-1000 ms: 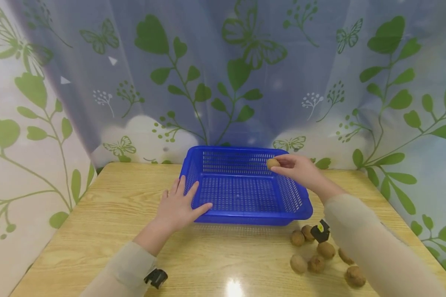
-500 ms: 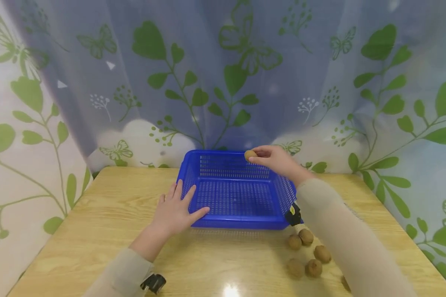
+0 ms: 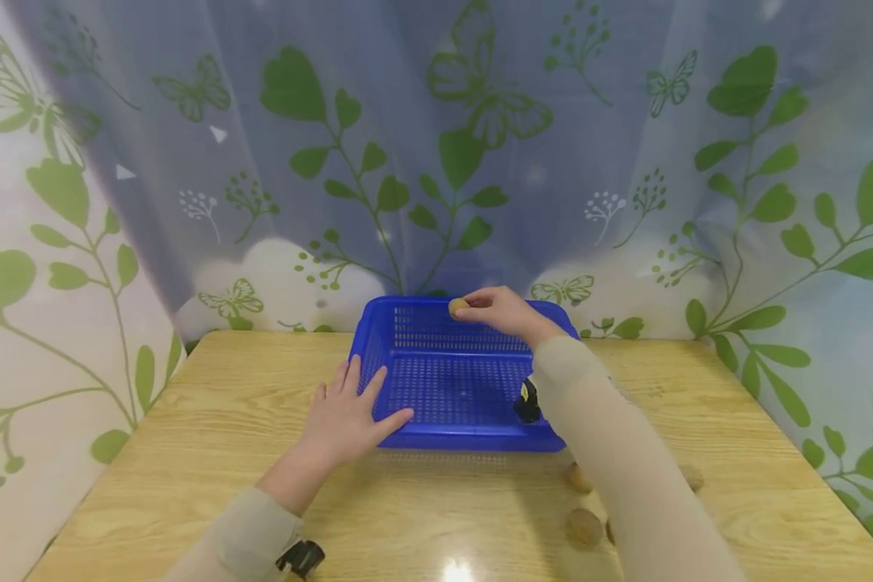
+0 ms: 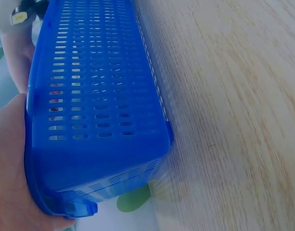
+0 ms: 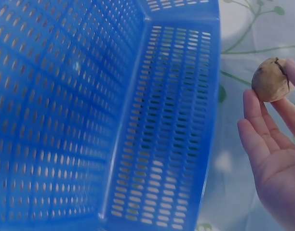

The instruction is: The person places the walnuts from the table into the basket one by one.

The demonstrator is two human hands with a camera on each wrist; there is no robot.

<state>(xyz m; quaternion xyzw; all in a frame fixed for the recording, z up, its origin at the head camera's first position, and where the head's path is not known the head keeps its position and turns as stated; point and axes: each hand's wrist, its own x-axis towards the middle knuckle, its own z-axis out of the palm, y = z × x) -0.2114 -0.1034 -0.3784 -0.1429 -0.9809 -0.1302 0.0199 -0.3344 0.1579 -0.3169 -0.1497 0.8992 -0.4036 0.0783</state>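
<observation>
Head looks down; wrist views hug the basket (image 3: 473, 428).

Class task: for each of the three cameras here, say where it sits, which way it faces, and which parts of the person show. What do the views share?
Head: above, facing forward and down at table; left hand, right hand, sleeves.
Left wrist: low beside basket wall; palm edge.
Right wrist: down into basket; fingers pinching walnut.
Shared: all show the basket; head and right wrist the walnut.
</observation>
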